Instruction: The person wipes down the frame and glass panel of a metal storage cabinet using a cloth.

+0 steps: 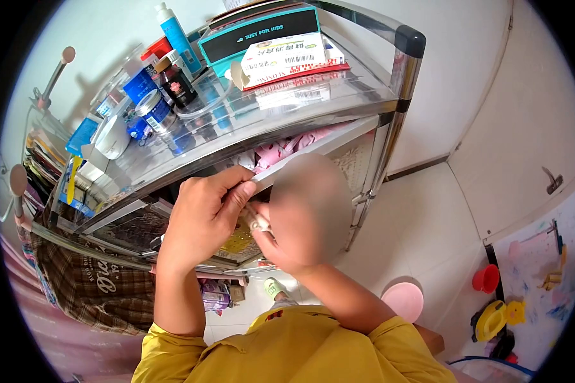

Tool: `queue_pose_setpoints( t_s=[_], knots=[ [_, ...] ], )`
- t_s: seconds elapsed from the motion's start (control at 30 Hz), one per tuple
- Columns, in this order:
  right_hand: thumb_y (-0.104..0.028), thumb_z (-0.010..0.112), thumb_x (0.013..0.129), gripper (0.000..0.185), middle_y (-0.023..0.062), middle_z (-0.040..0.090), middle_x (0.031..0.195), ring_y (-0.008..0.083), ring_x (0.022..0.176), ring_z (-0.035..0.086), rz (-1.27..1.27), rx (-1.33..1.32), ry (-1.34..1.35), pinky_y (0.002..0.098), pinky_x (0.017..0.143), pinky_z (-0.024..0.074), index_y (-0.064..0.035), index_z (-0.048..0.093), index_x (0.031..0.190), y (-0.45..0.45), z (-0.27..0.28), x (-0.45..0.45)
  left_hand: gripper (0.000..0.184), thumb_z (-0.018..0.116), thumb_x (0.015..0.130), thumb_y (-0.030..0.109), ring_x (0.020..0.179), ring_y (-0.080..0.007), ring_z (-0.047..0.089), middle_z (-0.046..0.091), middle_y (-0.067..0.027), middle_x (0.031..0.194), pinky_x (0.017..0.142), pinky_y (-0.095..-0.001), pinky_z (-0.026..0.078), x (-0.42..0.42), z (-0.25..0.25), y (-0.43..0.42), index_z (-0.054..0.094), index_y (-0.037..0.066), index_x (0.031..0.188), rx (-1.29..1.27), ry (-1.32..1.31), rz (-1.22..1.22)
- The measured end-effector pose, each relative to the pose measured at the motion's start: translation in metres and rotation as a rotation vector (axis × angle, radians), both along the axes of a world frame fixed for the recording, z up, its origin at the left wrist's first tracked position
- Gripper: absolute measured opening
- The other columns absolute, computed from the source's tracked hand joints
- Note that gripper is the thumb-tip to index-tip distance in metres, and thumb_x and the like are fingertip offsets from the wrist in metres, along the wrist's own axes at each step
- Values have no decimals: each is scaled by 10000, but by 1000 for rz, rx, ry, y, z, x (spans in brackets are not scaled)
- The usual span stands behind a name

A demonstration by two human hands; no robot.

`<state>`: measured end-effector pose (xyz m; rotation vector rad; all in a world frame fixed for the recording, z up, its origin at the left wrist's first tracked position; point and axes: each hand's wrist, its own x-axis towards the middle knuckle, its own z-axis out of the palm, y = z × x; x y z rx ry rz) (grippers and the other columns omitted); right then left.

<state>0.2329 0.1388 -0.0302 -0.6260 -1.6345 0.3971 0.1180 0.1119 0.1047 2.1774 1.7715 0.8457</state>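
My left hand [201, 217] is closed over the upper edge of a cabinet door [351, 137], its thumb and fingers pinching the pale frame. Just to its right, my right hand [281, 250] is bent in front of the same door, with a small white fitting [260, 223] at its fingers. A blurred patch covers much of that hand, so its full grip is hidden. Behind the door's top edge, pink patterned cloth [294, 147] shows inside the cabinet. Yellow patterning [239, 241] appears below my hands.
On the glass cabinet top [236, 118] stand a dark bottle [177, 83], a blue pump bottle [179, 39], several jars and stacked boxes [281, 60]. A plaid garment [102, 274] hangs at left. A pink basin [402, 302] and a red cup [485, 279] are at right.
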Motion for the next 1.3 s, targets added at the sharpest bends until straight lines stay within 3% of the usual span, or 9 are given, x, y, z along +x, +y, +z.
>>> queue_pose_setpoints(
  t_s=[0.07,0.1,0.27,0.33,0.53,0.6,0.67,0.8,1.3],
  knots=[
    [-48,750,708,268,116,583,860,267,739,568,-184,190,-35,383,646,466,-23,678,964,9,6,8,125,610,923,128,578,-397,540,552,-195,631,535,-373,432,1,1,0,644,8,915,-5,6,-1],
    [27,759,661,333,97,612,876,215,723,605,-165,176,326,332,585,504,-13,694,985,13,3,-6,126,610,924,128,574,-397,533,548,-195,629,534,-376,429,1,1,-1,644,7,915,1,23,5],
    [64,749,632,355,96,638,911,210,729,636,-300,194,276,307,593,524,-16,713,977,32,-2,29,127,612,923,129,566,-396,511,540,-190,625,533,-383,422,2,0,0,640,6,914,6,37,11],
    [65,749,635,361,107,648,925,231,742,639,-363,255,272,325,631,530,-24,712,983,44,-5,38,228,587,968,199,542,-224,336,418,-124,608,514,-329,335,0,-2,0,609,-21,911,21,31,-13],
    [38,730,761,279,111,639,971,223,854,626,-447,-36,510,307,749,508,18,679,1034,58,-10,74,224,582,967,189,553,-186,332,410,-117,613,517,-327,328,2,0,-2,605,-26,907,-17,26,2],
    [30,716,789,263,113,633,992,221,874,621,-449,-32,573,304,765,502,28,670,1048,55,-13,82,191,577,958,154,559,-190,335,420,-123,621,522,-329,330,7,6,-2,603,-31,918,-57,25,12],
    [21,688,826,243,116,627,1024,223,897,616,-420,-174,661,306,771,499,30,661,1067,50,-17,85,122,605,914,103,560,-370,510,562,-198,658,560,-354,442,13,7,-2,639,-4,961,-18,81,48],
    [26,693,818,281,119,628,1010,226,899,617,-422,-152,536,306,782,500,-2,669,1097,51,-14,92,173,616,914,111,655,-400,616,626,-228,730,590,-397,474,30,6,4,634,-11,1034,73,129,-17],
    [103,660,737,380,118,600,997,251,862,615,-494,39,382,324,740,509,-11,692,1098,56,-5,64,116,544,955,94,608,-440,470,465,-242,648,534,-405,367,51,-2,26,564,-8,1005,76,195,-89]
  ],
)
